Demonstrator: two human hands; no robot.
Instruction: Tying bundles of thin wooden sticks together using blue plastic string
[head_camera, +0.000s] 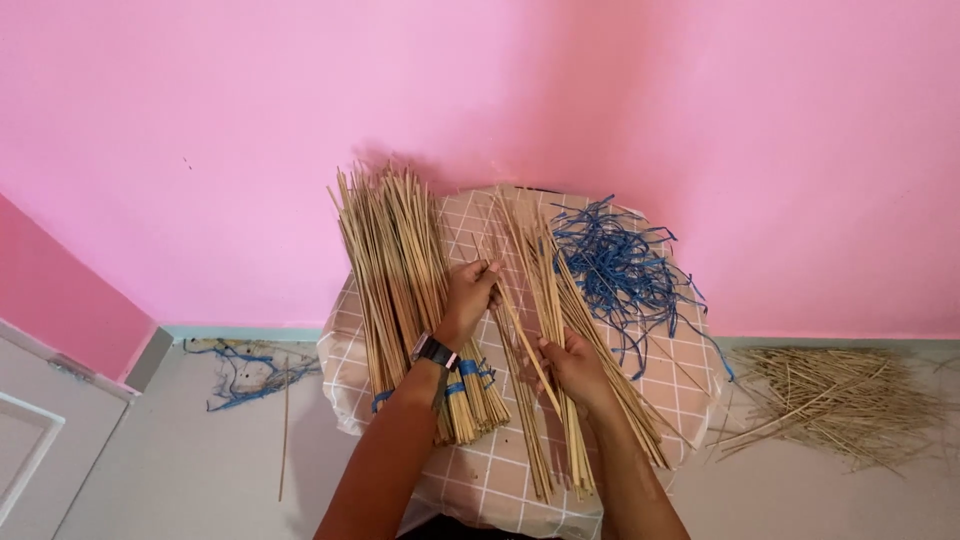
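Pinching one thin stick (517, 325) between both hands, left hand (470, 295) high, right hand (572, 368) low, best drawn clear of the loose sticks (560, 420) slowly.

stool (690, 385) legs hidden | door (30, 440) cut off, left edge

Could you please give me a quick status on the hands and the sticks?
Left hand pinching one stick. Right hand gripping loose sticks on the table. Tied bundles lie left, blue string right; nothing blocking.
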